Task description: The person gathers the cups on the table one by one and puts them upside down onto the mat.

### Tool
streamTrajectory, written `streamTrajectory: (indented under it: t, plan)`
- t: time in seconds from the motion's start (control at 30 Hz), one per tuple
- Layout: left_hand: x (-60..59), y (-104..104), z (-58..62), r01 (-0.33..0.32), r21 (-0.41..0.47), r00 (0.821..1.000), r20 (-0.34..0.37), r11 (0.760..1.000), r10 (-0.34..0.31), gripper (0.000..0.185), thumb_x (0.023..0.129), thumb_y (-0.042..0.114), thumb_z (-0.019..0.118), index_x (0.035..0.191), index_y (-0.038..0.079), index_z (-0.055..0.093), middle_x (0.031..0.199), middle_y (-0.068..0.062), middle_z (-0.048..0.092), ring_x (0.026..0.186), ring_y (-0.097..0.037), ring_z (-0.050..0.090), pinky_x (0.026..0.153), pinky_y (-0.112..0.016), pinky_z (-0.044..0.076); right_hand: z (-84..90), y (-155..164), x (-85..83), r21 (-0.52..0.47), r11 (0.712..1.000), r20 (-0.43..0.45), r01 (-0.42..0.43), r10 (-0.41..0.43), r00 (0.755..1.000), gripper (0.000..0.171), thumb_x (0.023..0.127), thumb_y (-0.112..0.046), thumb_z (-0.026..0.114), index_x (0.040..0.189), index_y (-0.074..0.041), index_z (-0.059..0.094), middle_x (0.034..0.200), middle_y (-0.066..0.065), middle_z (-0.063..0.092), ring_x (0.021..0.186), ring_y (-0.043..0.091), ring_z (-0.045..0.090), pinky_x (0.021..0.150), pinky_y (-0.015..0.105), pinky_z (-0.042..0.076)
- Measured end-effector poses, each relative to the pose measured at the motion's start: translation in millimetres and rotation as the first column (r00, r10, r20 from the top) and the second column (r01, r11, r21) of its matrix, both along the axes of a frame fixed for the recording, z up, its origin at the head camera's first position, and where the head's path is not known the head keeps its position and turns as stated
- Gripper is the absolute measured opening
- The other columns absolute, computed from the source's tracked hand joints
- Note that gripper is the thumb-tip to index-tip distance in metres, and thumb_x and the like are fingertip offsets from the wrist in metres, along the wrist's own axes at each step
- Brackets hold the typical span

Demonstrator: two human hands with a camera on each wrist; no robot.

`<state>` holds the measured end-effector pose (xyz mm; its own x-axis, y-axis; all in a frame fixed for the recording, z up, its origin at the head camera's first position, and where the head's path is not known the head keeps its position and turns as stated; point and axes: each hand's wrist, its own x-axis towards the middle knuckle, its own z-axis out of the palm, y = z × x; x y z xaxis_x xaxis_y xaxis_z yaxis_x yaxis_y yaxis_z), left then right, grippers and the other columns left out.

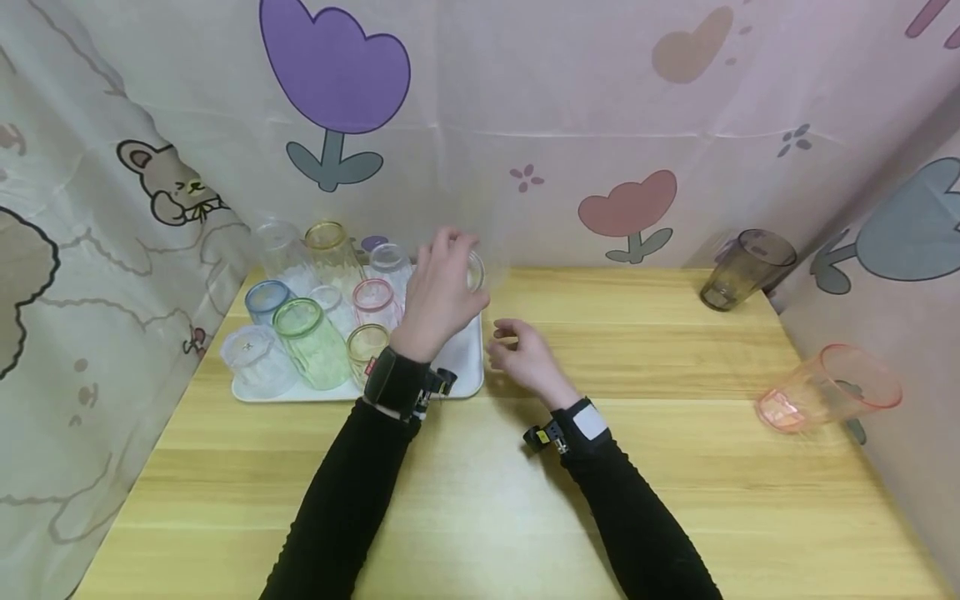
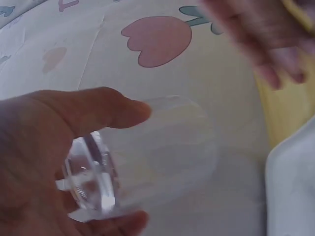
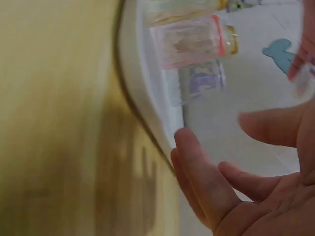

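Cartoon tulip and bear curtains wall in a pale wooden bench (image 1: 480, 500) on three sides. At its far left a white tray (image 1: 465, 367) carries coloured cups. The left hand (image 1: 438, 296) holds a clear cup (image 2: 147, 152) above the tray's right end, fingers (image 2: 98, 110) curled round it. The right hand (image 1: 525, 354) hovers just beside the tray, fingers loosely bent, holding nothing. A grey cup (image 1: 746, 268) and a pink cup (image 1: 828, 387) lean against the right curtain.

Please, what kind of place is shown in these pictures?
Probably a small staged tabletop booth, not a real kitchen: cartoon-printed curtains enclose a wooden table on three sides, a white tray holds many plastic cups, and the left hand grips a clear cup.
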<state>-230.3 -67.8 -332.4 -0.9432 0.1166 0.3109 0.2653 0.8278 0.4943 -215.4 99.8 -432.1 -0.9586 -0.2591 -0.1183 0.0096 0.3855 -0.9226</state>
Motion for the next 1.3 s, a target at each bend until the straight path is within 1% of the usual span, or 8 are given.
streamTrajectory:
  t: [0.13,0.23,0.37,0.47,0.6,0.73,1.03,1.3]
  plan:
    - [-14.2,4.4,20.0,-0.024,-0.079,0.99,0.136,0.997,0.034,0.07,0.086,0.016,0.081,0.148,0.009,0.051,0.152,-0.018,0.037,0.13,-0.041,0.047,0.093,-0.052,0.056,-3.9,-5.4,2.3,0.152,0.987,-0.047,-0.047,0.054,0.997,0.06,0.095,-0.008,0.071,0.148,0.007,0.047,0.134,0.022,0.062,0.117,0.037,0.066,0.095,0.041,0.059]
    - [-27.5,5.7,32.5,-0.02,-0.143,0.981,0.19,0.99,0.047,0.067,0.087,0.015,0.081,0.146,0.006,0.052,0.152,-0.02,0.039,0.129,-0.042,0.05,0.102,-0.052,0.052,-6.0,-9.1,3.0,0.216,0.974,-0.065,-0.065,0.08,0.995,0.06,0.092,-0.005,0.074,0.146,0.008,0.049,0.132,0.023,0.064,0.115,0.036,0.067,0.096,0.041,0.058]
    - [-46.3,5.0,40.7,0.012,-0.182,0.972,0.234,0.983,0.031,0.061,0.087,0.017,0.081,0.14,0.003,0.054,0.145,-0.021,0.046,0.122,-0.04,0.055,0.104,-0.053,0.05,-8.5,-12.4,3.3,0.25,0.965,-0.081,-0.08,0.104,0.991,0.057,0.089,0.001,0.075,0.142,0.009,0.054,0.126,0.023,0.066,0.108,0.033,0.068,0.091,0.038,0.06]
    - [-59.3,2.8,41.3,0.027,-0.189,0.96,0.28,0.982,0.027,0.059,0.087,0.021,0.083,0.135,0.003,0.055,0.141,-0.021,0.049,0.119,-0.039,0.056,0.104,-0.054,0.049,-10.6,-13.8,3.2,0.276,0.956,-0.11,-0.104,0.139,0.984,0.046,0.087,0.005,0.074,0.132,0.009,0.062,0.117,0.021,0.069,0.099,0.029,0.069,0.086,0.036,0.061]
    - [-72.7,-1.7,34.6,0.036,-0.224,0.944,0.327,0.974,0.04,0.047,0.088,0.022,0.083,0.124,0.004,0.059,0.134,-0.018,0.054,0.117,-0.036,0.056,0.104,-0.051,0.048,-12.3,-15.5,3.5,0.312,0.942,-0.139,-0.128,0.179,0.974,0.035,0.086,0.006,0.075,0.12,0.005,0.069,0.107,0.017,0.072,0.09,0.025,0.067,0.082,0.035,0.06]
    - [-79.2,-6.4,23.5,0.031,-0.254,0.934,0.352,0.967,0.063,0.038,0.089,0.017,0.079,0.12,0.002,0.062,0.124,-0.017,0.058,0.114,-0.035,0.056,0.101,-0.049,0.049,-12.4,-17.5,5.0,0.305,0.943,-0.138,-0.135,0.185,0.973,0.038,0.086,0.007,0.075,0.123,0.005,0.069,0.107,0.017,0.072,0.09,0.024,0.068,0.081,0.035,0.06]
    - [-88.5,-14.3,0.3,0.001,-0.265,0.925,0.367,0.964,0.1,0.058,0.086,0.011,0.081,0.136,-0.001,0.056,0.137,-0.025,0.054,0.124,-0.043,0.055,0.107,-0.054,0.046,-14.0,-19.2,5.2,0.299,0.945,-0.142,-0.134,0.183,0.973,0.039,0.085,0.007,0.075,0.124,0.004,0.069,0.105,0.016,0.072,0.088,0.022,0.067,0.08,0.033,0.06]
    - [-105.3,-18.5,-21.6,-0.027,-0.312,0.906,0.394,0.95,0.156,0.057,0.091,0.013,0.071,0.142,-0.003,0.051,0.141,-0.027,0.048,0.122,-0.046,0.056,0.104,-0.054,0.049,-12.8,-18.7,7.8,0.309,0.943,-0.134,-0.126,0.174,0.976,0.04,0.086,0.006,0.075,0.125,0.003,0.069,0.11,0.017,0.072,0.091,0.024,0.068,0.083,0.034,0.06]
